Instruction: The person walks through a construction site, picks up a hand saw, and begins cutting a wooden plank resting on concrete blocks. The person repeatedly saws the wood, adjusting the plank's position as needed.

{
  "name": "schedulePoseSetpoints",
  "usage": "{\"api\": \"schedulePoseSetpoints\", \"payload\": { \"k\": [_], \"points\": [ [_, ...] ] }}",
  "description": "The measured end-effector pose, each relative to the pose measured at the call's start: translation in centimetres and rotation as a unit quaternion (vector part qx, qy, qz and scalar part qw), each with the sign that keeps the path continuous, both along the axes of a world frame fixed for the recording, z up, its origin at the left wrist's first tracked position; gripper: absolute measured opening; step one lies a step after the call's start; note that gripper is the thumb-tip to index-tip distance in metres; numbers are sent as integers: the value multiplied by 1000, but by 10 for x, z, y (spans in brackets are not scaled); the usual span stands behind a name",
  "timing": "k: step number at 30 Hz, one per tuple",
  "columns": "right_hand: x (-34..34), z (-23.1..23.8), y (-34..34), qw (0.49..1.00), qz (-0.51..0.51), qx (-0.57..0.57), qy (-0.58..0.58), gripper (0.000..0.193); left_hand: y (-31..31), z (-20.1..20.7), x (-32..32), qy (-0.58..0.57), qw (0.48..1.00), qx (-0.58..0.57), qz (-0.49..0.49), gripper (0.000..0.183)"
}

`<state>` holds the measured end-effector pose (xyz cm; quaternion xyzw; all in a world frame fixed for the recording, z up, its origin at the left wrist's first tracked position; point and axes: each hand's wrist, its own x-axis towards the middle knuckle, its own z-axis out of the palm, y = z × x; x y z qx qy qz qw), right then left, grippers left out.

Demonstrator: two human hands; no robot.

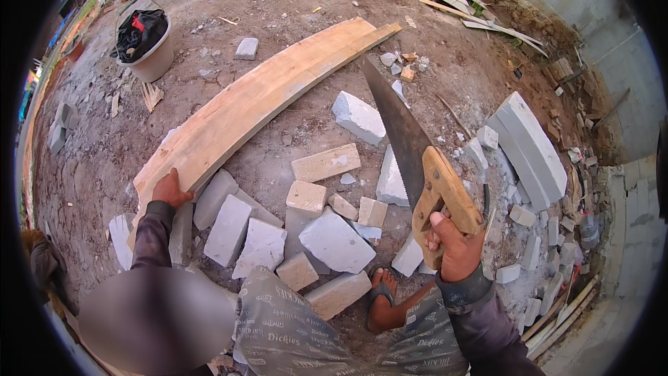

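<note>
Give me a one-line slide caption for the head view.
Left hand steadies a plank on blocks; right hand holds a saw.
</note>
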<state>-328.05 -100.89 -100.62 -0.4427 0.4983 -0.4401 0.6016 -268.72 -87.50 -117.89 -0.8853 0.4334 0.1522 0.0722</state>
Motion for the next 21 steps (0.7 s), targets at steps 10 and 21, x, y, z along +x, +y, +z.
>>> {"api": "schedulePoseSetpoints", "payload": {
  "k": [10, 21],
  "points": [
    [-39, 47, -29, 983, -90, 120, 106, 17, -42, 172, -43, 427, 896, 37, 111, 75],
    [-101, 79, -52, 869, 57, 42, 489, 25, -110, 262, -51, 569, 786, 113, 214, 66]
  ]
}}
